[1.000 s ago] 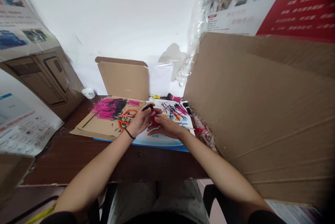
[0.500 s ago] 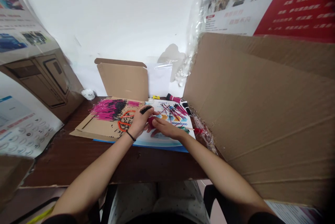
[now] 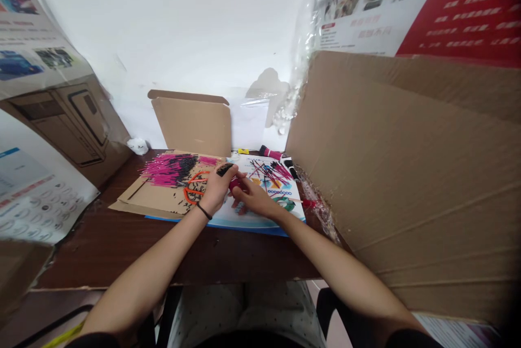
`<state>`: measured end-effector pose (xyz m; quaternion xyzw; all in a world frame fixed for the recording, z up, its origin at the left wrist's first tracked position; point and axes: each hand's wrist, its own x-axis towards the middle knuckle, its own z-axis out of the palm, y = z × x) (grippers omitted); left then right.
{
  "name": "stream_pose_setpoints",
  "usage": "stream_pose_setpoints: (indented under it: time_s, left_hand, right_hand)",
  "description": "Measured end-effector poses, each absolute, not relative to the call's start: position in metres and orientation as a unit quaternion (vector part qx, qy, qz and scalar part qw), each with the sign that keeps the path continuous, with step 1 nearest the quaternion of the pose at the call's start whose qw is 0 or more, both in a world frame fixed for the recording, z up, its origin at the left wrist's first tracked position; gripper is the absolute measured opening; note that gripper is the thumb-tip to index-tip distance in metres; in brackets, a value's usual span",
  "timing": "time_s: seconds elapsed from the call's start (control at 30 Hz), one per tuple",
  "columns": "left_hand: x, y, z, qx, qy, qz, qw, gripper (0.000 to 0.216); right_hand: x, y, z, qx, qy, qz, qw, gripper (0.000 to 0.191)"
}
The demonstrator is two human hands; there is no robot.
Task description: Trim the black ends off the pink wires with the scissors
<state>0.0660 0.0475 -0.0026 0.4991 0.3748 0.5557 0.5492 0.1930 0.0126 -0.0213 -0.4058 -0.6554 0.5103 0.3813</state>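
Observation:
My left hand (image 3: pixel 216 191) is closed around a bundle of thin pink-and-black sticks (image 3: pixel 225 169). The bundle's packed black ends poke up past my thumb, and its pink part shows between my hands. My right hand (image 3: pixel 257 197), fingers bent, grips the pink end from the other side. Close to my left wrist lie orange-handled scissors (image 3: pixel 191 196), partly covered by that hand. A spread pile of pink sticks with black ends (image 3: pixel 171 169) rests on cardboard to the left. More loose sticks (image 3: pixel 271 171) are scattered over a printed sheet (image 3: pixel 222 219) beyond my right hand.
A cardboard flap (image 3: pixel 193 125) stands at the back, and a large cardboard panel (image 3: pixel 391 174) walls off the right. Tied bundles (image 3: pixel 271 153) lie at the back right. A green tape roll (image 3: pixel 286 204) sits by my right wrist. Small black bits litter the cardboard sheet (image 3: pixel 150 200).
My right hand has shifted slightly, its fingers now curled more around the pink end. More of the green roll shows. My left hand still holds the bundle in nearly the same place.

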Motion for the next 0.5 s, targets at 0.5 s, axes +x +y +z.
stream_pose_setpoints:
  time_s: [0.5]
  left_hand:
    - [0.0614, 0.0491, 0.0006, 0.491, 0.338, 0.57, 0.565, 0.03]
  right_hand:
    - [0.1851, 0.0144, -0.0282, -0.349, -0.595, 0.607, 0.394, 0.043]
